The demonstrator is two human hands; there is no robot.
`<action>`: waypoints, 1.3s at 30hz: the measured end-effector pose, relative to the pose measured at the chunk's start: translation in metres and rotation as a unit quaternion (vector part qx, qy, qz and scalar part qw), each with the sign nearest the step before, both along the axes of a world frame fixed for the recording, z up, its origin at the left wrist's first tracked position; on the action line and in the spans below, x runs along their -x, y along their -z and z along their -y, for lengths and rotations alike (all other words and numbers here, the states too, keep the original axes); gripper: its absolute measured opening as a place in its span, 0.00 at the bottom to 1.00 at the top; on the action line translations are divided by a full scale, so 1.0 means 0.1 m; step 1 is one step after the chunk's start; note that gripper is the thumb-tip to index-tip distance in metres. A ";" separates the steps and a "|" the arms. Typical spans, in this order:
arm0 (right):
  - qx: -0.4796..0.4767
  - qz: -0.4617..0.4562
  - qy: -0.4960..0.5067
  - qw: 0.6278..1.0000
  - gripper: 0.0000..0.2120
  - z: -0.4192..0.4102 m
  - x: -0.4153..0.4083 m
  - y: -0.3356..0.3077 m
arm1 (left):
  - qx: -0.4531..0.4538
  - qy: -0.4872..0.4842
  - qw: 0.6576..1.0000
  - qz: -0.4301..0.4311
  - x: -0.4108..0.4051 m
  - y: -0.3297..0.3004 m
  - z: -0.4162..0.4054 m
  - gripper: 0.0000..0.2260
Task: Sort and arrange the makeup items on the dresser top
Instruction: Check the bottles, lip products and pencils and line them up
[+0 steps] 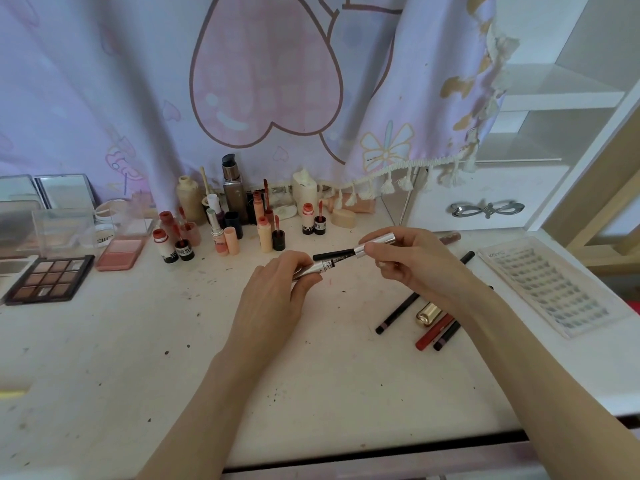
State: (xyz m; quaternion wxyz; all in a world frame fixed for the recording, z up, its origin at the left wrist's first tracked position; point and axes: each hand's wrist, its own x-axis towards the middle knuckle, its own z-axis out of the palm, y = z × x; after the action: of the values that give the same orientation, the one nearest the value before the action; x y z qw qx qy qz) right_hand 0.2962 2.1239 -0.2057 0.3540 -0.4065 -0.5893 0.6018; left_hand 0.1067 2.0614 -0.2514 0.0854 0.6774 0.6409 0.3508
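In the head view, the person is holding a mascara over the middle of the white dresser top (138,341). The left hand (273,292) is curling its fingers around the silver mascara tube (317,266). The right hand (412,261) is pinching the silver cap (377,241), and the black wand (334,254) is sticking out of the cap, pointing left just above the tube's mouth. Lip glosses and bottles (228,220) are standing in a bunch at the far side. An eyeshadow palette (50,278) and a pink blush (119,253) are lying on the left. Pencils (433,327) and a lash tray (550,289) are lying on the right.
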 end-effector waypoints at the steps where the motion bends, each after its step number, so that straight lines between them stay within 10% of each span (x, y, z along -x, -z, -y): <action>1: 0.010 -0.019 0.007 1.000 0.04 0.00 0.01 0.01 | 0.002 -0.001 1.000 0.004 0.00 0.00 0.00 0.09; 24: -0.054 -0.070 0.083 0.993 0.07 0.00 -0.06 0.00 | 0.005 -0.012 1.000 0.025 0.02 0.03 -0.01 0.06; 39: 0.119 -0.196 0.117 0.966 0.04 0.00 -0.08 0.06 | -0.036 -0.022 0.994 0.098 0.05 0.03 -0.01 0.03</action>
State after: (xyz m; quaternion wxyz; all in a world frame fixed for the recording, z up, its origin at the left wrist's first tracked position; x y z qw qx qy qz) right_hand 0.3041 2.1240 -0.2113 0.4796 -0.3862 -0.3808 0.6899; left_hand 0.1020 2.0628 -0.2541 0.1157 0.6283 0.6312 0.4399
